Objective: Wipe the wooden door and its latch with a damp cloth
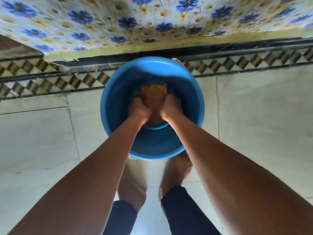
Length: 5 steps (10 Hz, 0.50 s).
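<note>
Both arms reach straight down into the bucket (116, 78), a blue one standing on the pale floor (254, 107) right up against the wall. The left hand (139, 110) and the right hand (171, 109) sit side by side inside it, close together, knuckles up. Between them is the cloth (153, 94), orange-brown, bunched up, and both hands have their fingers curled tight round its near end. The rest of it bulges out beyond the fists, toward the far side of the bucket. Whether the cloth touches water I cannot tell; the inside of the bucket is dark and a bit blurred.

Bare feet (176, 168) stand just behind the bucket, dark trouser legs (176, 204) above them. Along the foot of the wall runs a band of diamond-pattern tiles (50, 80), and above that hangs a sheet (101, 22) printed with blue flowers. The door and its latch are not in sight from here.
</note>
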Motion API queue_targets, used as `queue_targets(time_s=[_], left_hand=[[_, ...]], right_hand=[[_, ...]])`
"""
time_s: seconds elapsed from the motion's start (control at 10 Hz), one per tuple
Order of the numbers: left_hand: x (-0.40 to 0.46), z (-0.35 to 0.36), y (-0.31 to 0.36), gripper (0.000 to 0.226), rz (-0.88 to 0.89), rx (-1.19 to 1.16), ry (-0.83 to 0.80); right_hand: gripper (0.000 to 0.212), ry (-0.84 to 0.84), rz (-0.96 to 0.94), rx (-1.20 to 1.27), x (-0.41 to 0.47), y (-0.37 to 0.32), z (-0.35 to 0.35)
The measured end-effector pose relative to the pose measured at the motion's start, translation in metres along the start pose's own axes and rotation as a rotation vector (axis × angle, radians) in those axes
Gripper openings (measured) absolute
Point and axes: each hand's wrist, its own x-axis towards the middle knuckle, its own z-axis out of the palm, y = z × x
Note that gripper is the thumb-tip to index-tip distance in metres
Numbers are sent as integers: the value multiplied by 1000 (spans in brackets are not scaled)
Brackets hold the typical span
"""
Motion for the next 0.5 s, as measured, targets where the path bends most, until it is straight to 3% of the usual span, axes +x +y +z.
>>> queue_targets(time_s=[0.1, 0.2, 0.3, 0.5], left_hand=[[-16, -2, -2, 38, 126, 184, 210], [-17, 4, -4, 37, 151, 146, 63], [-18, 4, -1, 41, 48, 69, -83], [-45, -24, 7, 50, 65, -23, -23]], right_hand=[[30, 64, -5, -13, 7, -2, 0], [34, -16, -48, -16, 14, -6, 4], [35, -22, -11, 19, 18, -10, 0], [24, 51, -12, 205, -6, -14, -16]])
